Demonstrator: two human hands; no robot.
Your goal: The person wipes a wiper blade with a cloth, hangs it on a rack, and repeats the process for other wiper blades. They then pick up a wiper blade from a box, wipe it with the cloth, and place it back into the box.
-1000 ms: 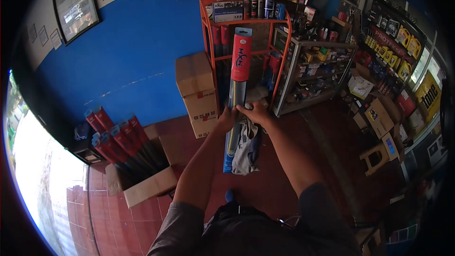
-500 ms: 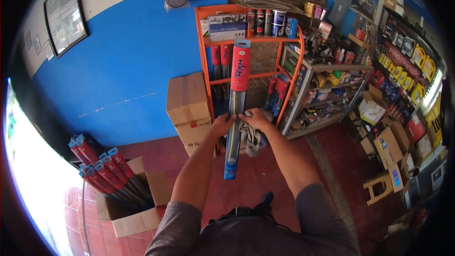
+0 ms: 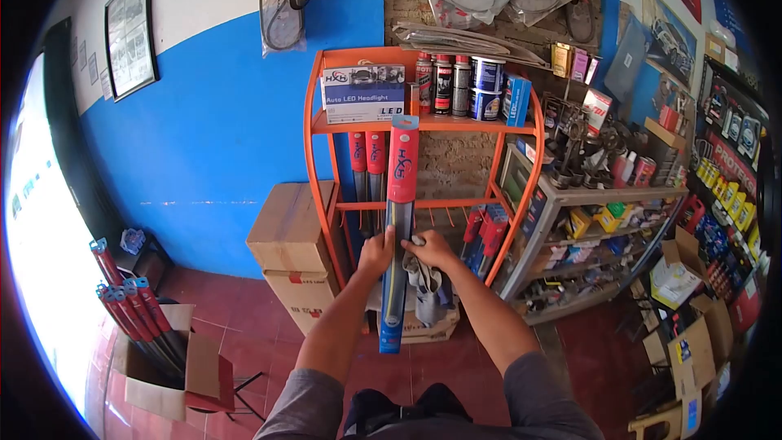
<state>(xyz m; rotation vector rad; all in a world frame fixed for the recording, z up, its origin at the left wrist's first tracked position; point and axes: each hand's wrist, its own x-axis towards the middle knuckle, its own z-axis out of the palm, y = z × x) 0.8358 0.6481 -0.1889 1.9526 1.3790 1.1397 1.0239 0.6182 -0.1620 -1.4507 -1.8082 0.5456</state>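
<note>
A long slim package [image 3: 395,232], red at the top with HXH lettering and blue at the foot, stands nearly upright before me. My left hand [image 3: 377,253] is closed round its left edge at mid-height. At its right edge, my right hand [image 3: 432,251] is closed on a grey cloth [image 3: 430,293], which hangs down beside the package; its fingertips are close to the package. Behind stands an orange rack [image 3: 456,125] with similar red packages [image 3: 366,155] hanging on its left side.
Stacked cartons [image 3: 293,228] stand left of the rack. An open carton [image 3: 155,395] of similar packages is at the lower left. A glass display case [image 3: 538,261] stands right of the rack. More boxes [image 3: 692,350] lie at the far right.
The view has tilted up and come closer to the rack. The package and both hands appear lower in the view, and the hands keep their hold.
</note>
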